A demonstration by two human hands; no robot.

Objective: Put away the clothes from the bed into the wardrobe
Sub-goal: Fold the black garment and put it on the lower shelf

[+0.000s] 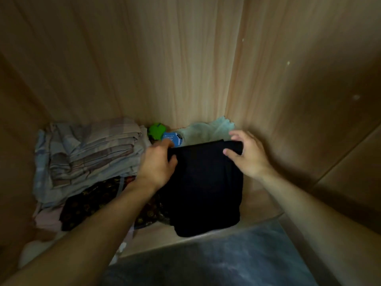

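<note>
Wardrobe (185, 69) shelf, centre frame: left hand (158, 162) is gripping the black garment (204, 186); right hand (247, 153) is resting spread. Best slid back squarely, folds flat.

Dim light — grey floor (226, 261).
</note>
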